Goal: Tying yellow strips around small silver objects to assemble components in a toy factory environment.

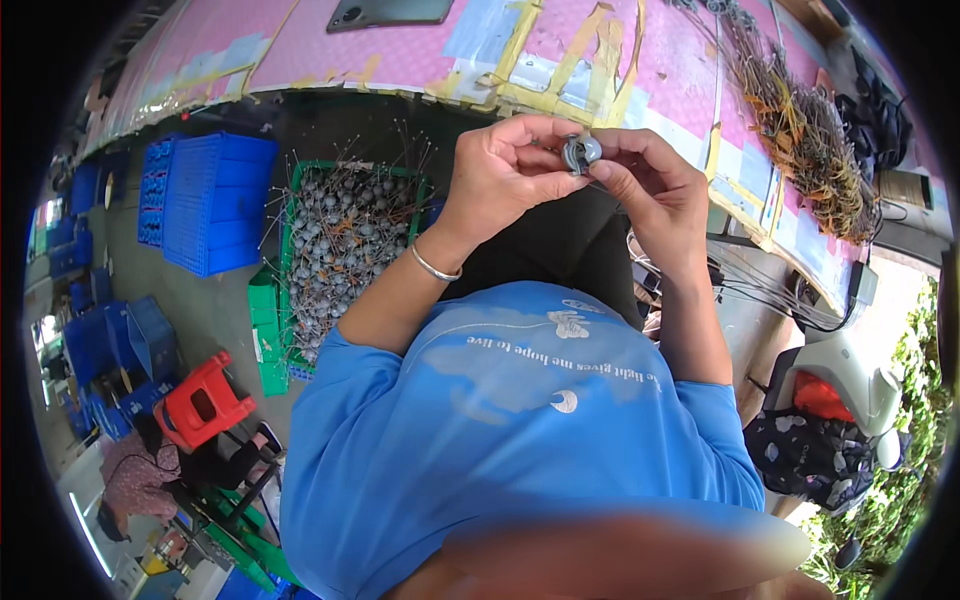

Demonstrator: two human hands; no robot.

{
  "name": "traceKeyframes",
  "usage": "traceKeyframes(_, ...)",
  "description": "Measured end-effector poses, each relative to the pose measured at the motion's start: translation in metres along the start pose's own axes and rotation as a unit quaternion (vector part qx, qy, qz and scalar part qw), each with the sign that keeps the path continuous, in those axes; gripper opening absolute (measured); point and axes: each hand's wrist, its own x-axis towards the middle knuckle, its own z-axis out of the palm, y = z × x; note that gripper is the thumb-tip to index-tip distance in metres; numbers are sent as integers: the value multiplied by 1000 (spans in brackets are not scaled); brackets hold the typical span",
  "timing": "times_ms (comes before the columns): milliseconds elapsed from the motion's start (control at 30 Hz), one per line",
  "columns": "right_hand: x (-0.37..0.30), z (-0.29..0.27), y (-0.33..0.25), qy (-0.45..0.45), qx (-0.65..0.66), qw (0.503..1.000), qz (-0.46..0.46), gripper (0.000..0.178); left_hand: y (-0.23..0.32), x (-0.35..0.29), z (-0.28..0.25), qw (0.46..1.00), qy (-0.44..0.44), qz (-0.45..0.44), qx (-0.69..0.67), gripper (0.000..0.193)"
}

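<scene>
Just off the near edge of the pink table, my two hands meet over a small grey round piece with a dark gap in it. My left hand pinches its left side between thumb and fingers. The thumb and bent fingers of my right hand close on its right side. My fingertips cover part of the piece, and its exact kind is too small to make out. To the left of my left forearm, a green crate holds many grey balls on thin stems.
The taped pink table carries a phone at its far side and a bundle of wire stems at right. Blue crates, a red stool and a person in a patterned top are at left. Cables hang at right.
</scene>
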Motion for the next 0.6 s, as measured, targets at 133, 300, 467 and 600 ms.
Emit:
traceKeyframes(133,-2,-2,1,-13,-14,1000,-3,20,-1,-2,3,999,-2,-5,-31,37)
traceKeyframes(300,-6,0,1,10,-16,999,36,18,4,-4,2,999,-5,-15,39,42)
traceKeyframes(467,-5,3,10,19,7,1000,-5,18,0,-3,0,999,1,-12,53,42)
traceKeyframes(600,-5,7,2,43,-39,996,65,17,-3,-5,6,980,17,66,187,40)
